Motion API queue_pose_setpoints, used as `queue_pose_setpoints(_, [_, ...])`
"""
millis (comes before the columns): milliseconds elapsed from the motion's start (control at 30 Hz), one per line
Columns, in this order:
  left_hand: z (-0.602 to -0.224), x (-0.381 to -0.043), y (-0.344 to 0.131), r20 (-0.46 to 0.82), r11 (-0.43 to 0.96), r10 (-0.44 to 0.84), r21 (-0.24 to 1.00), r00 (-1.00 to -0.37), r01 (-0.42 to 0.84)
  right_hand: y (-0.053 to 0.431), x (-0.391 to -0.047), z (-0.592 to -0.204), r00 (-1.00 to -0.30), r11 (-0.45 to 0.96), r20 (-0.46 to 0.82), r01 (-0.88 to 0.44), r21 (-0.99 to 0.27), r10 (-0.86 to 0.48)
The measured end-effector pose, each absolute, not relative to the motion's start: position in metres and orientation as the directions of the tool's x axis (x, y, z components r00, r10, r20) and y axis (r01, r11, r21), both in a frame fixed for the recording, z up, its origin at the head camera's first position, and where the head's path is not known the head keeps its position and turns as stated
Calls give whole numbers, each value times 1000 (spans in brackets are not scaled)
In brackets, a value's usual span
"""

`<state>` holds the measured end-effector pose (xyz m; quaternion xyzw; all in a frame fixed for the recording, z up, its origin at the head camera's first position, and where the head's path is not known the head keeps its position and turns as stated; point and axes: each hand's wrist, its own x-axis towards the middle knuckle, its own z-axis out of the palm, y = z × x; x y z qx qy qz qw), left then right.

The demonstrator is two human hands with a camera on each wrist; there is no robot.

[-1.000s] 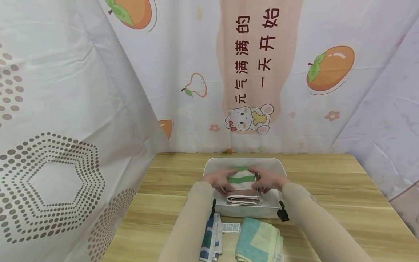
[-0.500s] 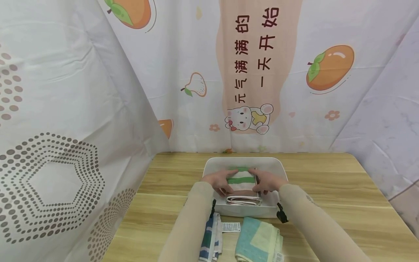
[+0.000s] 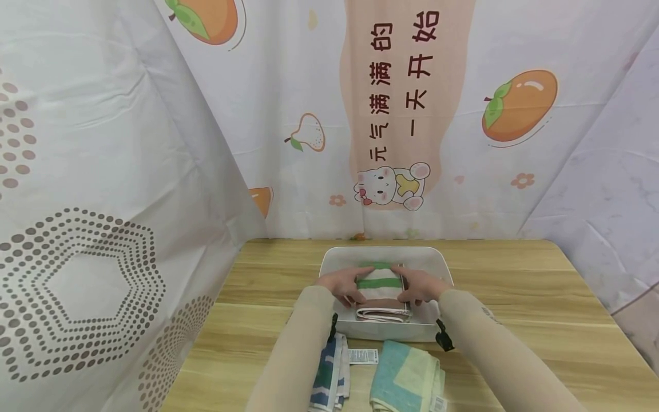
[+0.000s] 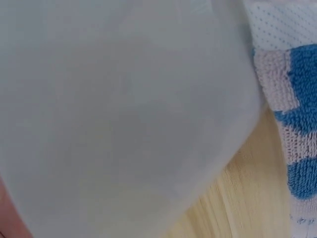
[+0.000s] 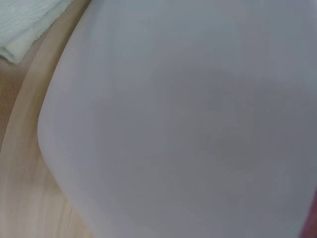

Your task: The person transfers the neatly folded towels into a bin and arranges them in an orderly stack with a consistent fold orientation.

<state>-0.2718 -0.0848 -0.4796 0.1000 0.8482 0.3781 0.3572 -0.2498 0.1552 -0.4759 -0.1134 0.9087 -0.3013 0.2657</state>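
Striped towel (image 3: pixel 380 293), folded, sits in the white bin (image 3: pixel 388 331) on the worktop (image 3: pixel 520 292). My left grip (image 3: pixel 344 284) is clamped on its left side, my right grip (image 3: pixel 422 284) on its right. Blue-white towel (image 3: pixel 329 372) and teal-yellow towel (image 3: pixel 407 377) lie on the near side of the bin, white label (image 3: pixel 363 356) between them.

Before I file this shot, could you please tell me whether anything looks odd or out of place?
Only the backdrop curtain stands out: its printed animal lies on its side and its writing is turned sideways. The folded green-striped towel sits in the white bin, and I see no spill or damage.
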Motion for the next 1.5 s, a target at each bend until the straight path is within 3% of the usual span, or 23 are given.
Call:
queue_pose_setpoints(933, [-448, -262, -103, -420, 609, 496, 792, -760, -40, 182, -242, -453, -830, 660, -366, -4, -751, -422])
queue_pose_setpoints(1500, [-422, -258, -127, -390, 527, 552, 848, -737, -54, 204, -237, -429, -830, 563, -355, 59, -824, -431])
